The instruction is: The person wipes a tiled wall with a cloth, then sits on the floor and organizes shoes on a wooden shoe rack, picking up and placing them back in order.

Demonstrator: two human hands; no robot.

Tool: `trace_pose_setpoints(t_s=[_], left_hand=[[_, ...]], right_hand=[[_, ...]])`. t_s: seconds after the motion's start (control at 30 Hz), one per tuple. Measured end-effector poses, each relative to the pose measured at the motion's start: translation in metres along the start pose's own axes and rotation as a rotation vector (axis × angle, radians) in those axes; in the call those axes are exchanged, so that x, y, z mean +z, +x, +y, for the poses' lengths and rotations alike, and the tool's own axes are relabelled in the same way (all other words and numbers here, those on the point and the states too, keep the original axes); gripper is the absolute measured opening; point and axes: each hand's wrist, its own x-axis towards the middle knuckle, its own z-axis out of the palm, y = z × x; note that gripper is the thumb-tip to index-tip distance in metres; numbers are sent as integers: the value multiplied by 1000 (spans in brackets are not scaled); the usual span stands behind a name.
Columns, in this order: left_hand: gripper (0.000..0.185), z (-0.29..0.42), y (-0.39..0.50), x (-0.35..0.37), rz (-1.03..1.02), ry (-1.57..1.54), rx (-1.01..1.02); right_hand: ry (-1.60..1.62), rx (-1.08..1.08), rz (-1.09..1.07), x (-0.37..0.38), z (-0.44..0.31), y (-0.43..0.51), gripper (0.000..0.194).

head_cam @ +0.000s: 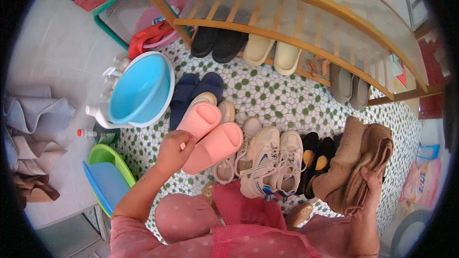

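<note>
My left hand (176,152) is at the heel end of the pink slides (215,145), its fingers curled; whether it grips one is hard to tell. The slides lie on top of pale shoes, beside navy slippers (184,87). On the right, my right hand (371,182) holds a folded brown cloth (353,168), thumb on its outer fold. Between the hands stand white lace-up sneakers (260,161) and black shoes with yellow-orange insoles (315,159), side by side on the pebble-patterned floor.
A wooden rack (287,39) with black and cream slippers (258,48) spans the far side. At left are a light blue basin (138,87), a green basin (107,157) and a bottle with a red cap (79,133). A pink package (425,182) lies at far right.
</note>
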Motion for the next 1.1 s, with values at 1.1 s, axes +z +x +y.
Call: trace_pose_setpoints(t_s=[1.1], left_hand=[[56, 198, -43, 47, 245, -976, -563]], right_hand=[[-1141, -289, 680, -37, 103, 421, 50]])
